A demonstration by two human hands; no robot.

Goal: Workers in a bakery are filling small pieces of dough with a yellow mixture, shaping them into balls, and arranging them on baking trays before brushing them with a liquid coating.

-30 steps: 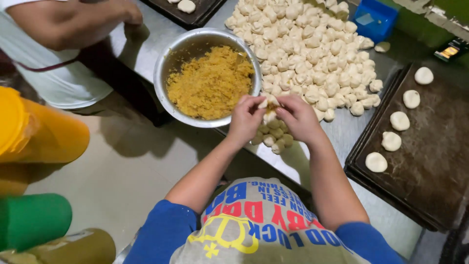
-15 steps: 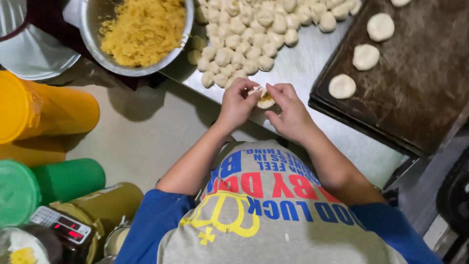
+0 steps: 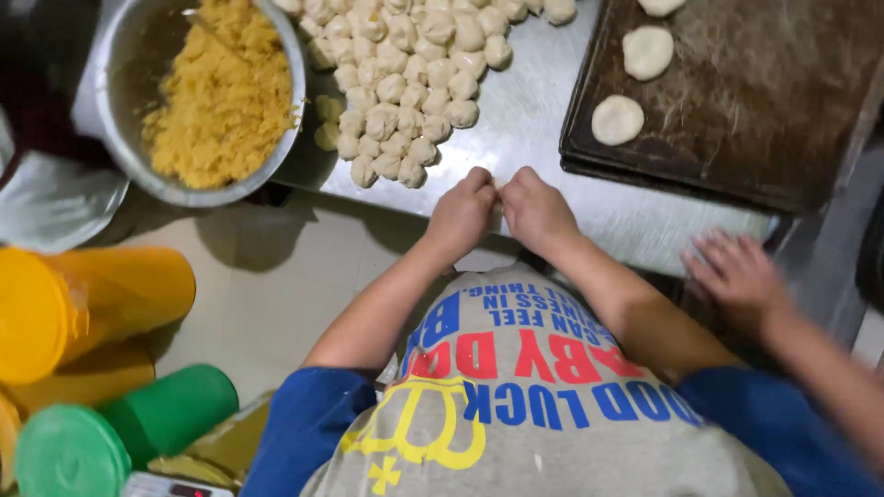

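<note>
Both hands, left hand (image 3: 460, 213) and right hand (image 3: 537, 210), were pressed together above the steel table (image 3: 552, 166), fingers curled; whatever was held could not be told, the dough pieces (image 3: 405, 101) kept near.

— What colour is the filling (image 3: 216, 101)?
— Golden yellow, in a silver-grey metal bowl (image 3: 120, 138).
— And the dough balls (image 3: 405, 83)?
— Pale cream, on a grey steel table (image 3: 543, 129). The tray (image 3: 764, 101) is dark brown.
— The tubs?
— One yellow container (image 3: 83, 304), one green container (image 3: 120, 428).
</note>
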